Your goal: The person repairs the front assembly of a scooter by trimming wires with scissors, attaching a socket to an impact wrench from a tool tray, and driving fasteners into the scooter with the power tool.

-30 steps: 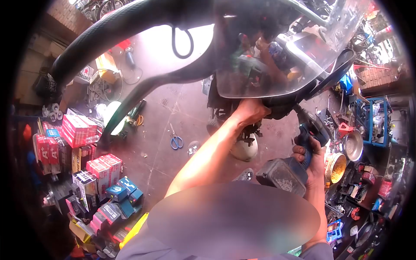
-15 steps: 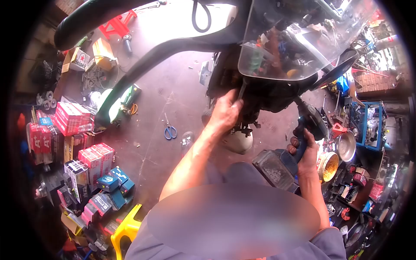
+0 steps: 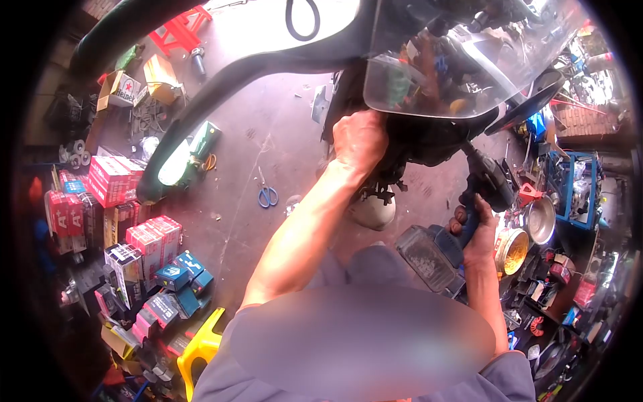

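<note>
My left hand [image 3: 362, 142] is closed in a fist against the dark underside of a motorbike's front [image 3: 418, 137], just below its clear windshield [image 3: 435, 80]. Whatever its fingers hold is hidden from this angle. On the right, my right hand [image 3: 477, 231] is wrapped round the handle of a cordless impact wrench [image 3: 494, 179]. The wrench's nose points up and left toward the motorbike, apart from my left hand. Its bulky battery [image 3: 425, 254] hangs low, in front of my body. A pale rounded part [image 3: 372, 213] shows beneath the motorbike.
Blue-handled scissors [image 3: 267, 195] lie on the floor to the left. Stacked red-and-white boxes [image 3: 154, 241], teal boxes [image 3: 184, 275] and a yellow stool [image 3: 201, 345] stand at left. A metal bowl [image 3: 539, 220], a yellow-lined bucket [image 3: 512, 251] and a blue rack [image 3: 575, 187] crowd the right.
My left hand has moved up and slightly right, turning so its back faces me; the thin metal rod in it before is now hidden. My right hand and the wrench have shifted slightly right.
</note>
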Demonstrator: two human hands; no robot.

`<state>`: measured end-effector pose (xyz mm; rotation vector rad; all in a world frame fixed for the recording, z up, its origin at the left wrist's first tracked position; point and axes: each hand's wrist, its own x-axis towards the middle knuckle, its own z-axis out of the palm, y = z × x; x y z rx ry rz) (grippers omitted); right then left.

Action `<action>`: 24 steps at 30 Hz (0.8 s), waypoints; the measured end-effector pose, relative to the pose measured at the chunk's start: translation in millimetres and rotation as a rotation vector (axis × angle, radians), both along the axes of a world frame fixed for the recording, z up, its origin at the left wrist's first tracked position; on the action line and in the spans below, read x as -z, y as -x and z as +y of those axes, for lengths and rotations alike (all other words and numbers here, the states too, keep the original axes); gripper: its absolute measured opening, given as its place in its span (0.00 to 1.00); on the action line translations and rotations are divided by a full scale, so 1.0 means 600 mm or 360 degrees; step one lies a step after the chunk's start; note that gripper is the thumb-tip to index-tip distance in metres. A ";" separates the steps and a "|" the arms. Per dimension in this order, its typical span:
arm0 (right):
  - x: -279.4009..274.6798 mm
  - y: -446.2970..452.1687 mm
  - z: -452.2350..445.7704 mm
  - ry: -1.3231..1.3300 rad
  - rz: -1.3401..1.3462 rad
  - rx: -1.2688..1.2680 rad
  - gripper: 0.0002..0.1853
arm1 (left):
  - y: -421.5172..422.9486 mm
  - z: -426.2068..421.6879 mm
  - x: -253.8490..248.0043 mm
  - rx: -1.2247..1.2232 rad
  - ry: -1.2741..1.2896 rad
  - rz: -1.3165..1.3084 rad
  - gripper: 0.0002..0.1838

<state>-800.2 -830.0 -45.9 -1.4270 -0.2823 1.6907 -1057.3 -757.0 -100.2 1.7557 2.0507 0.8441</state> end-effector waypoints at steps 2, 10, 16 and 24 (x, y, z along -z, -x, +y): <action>0.000 -0.004 -0.001 0.0016 0.0029 0.0014 0.15 | -0.014 0.000 0.002 -0.0076 -0.0052 -0.0025 0.06; 0.005 -0.007 0.000 0.0019 0.0072 0.0001 0.15 | -0.031 0.015 0.074 -0.0212 -0.0111 -0.0163 0.05; 0.008 -0.011 0.001 0.0015 0.0109 -0.0029 0.15 | -0.031 0.011 0.073 -0.0327 -0.0288 -0.0312 0.07; 0.019 -0.015 -0.002 -0.0059 0.0139 -0.0077 0.14 | -0.015 0.013 0.037 -0.0190 -0.0171 -0.0208 0.05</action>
